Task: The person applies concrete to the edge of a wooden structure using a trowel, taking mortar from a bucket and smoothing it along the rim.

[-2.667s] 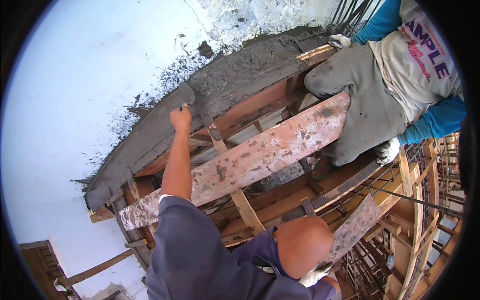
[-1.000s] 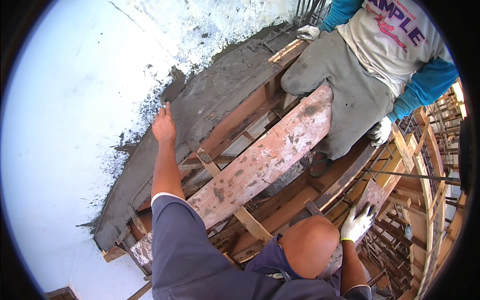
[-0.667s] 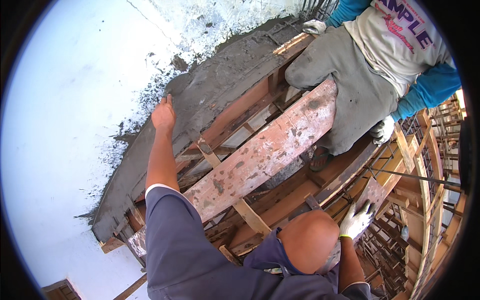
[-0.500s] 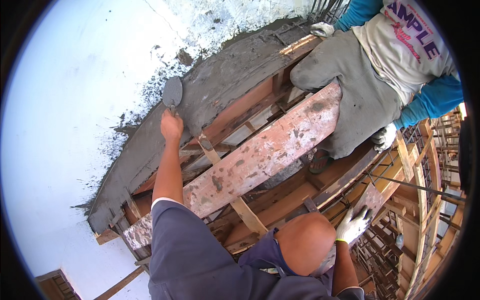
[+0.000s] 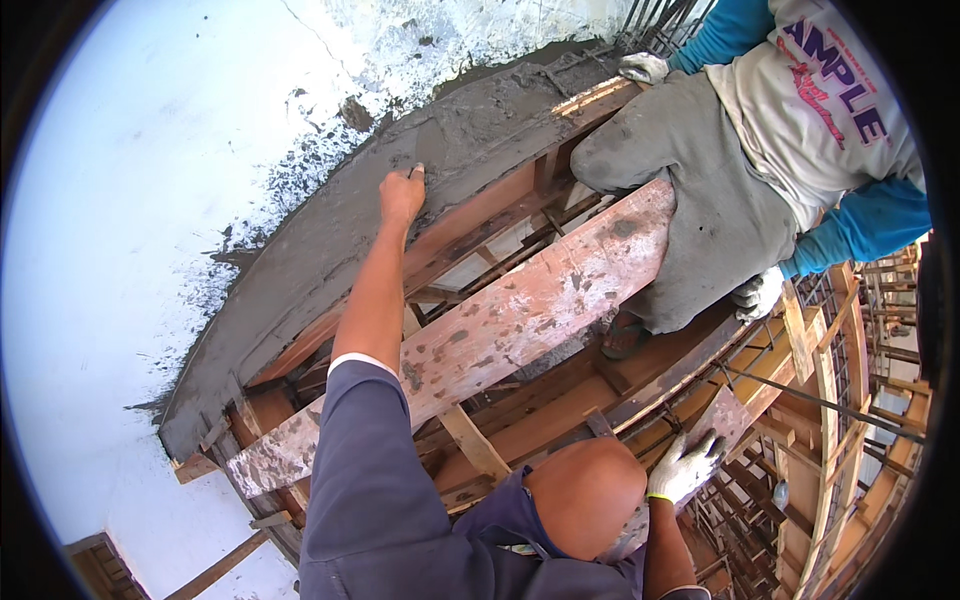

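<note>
My bare left hand (image 5: 402, 196) is closed around the handle of a trowel (image 5: 428, 146), reached out over a curved band of wet grey concrete (image 5: 310, 235) along the wall. The blade lies against the concrete and is hard to pick out, being the same grey. On the right, my right hand (image 5: 687, 468), in a white glove with dark fingertips, lies with fingers stretched out on a stained board (image 5: 722, 420) beside my bent knee.
A long mortar-spotted plank (image 5: 530, 315) crosses the wooden formwork (image 5: 560, 430), which has gaps between its boards. A co-worker in grey trousers (image 5: 700, 190) sits at the plank's far end, gloved hands on the wood. Rebar (image 5: 830, 385) and timber frames lie right. The white wall (image 5: 120, 260) rises left.
My left hand has moved right with the trowel, from the wall edge onto the middle of the concrete band. My right hand stays on the board. The view has shifted slightly.
</note>
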Demonstrator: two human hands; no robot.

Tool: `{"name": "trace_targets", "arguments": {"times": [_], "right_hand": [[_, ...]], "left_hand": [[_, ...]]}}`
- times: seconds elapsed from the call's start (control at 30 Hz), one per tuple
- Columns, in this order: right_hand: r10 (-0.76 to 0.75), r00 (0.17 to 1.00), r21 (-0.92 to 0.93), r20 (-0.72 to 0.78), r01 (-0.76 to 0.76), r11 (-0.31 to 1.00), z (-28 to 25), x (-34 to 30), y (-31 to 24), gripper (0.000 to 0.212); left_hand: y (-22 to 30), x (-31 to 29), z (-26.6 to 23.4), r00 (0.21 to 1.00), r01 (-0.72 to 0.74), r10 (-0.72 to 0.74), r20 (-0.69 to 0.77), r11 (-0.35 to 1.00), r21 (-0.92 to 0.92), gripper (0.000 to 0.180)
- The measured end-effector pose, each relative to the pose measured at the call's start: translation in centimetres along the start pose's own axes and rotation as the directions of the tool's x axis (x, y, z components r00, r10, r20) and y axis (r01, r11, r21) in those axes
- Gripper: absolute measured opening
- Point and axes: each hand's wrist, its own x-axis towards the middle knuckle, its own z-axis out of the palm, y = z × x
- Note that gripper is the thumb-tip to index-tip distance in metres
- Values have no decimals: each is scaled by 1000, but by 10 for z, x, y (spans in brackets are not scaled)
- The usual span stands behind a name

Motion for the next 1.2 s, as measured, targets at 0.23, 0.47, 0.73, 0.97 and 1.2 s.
{"name": "trace_targets", "arguments": {"times": [0.23,0.47,0.73,0.97,1.2], "right_hand": [[-8,1000,-18,16,9,1000,-6,4,-3,64],[-14,1000,19,6,14,1000,-3,1,-1,64],[19,999,-3,31,-19,1000,-6,2,-5,65],[-6,1000,23,9,6,1000,-7,0,-4,63],[22,1000,46,23,-23,999,-15,3,-9,66]], "left_hand": [[38,20,10,985,-171,169,31,943,286,41],[-1,-8,-88,907,-298,408,-102,794,530,39],[-87,-38,-131,934,-321,341,-110,933,162,52],[50,-10,-38,967,-256,253,39,946,198,46],[94,-17,8,985,-155,111,131,902,402,40]]}}
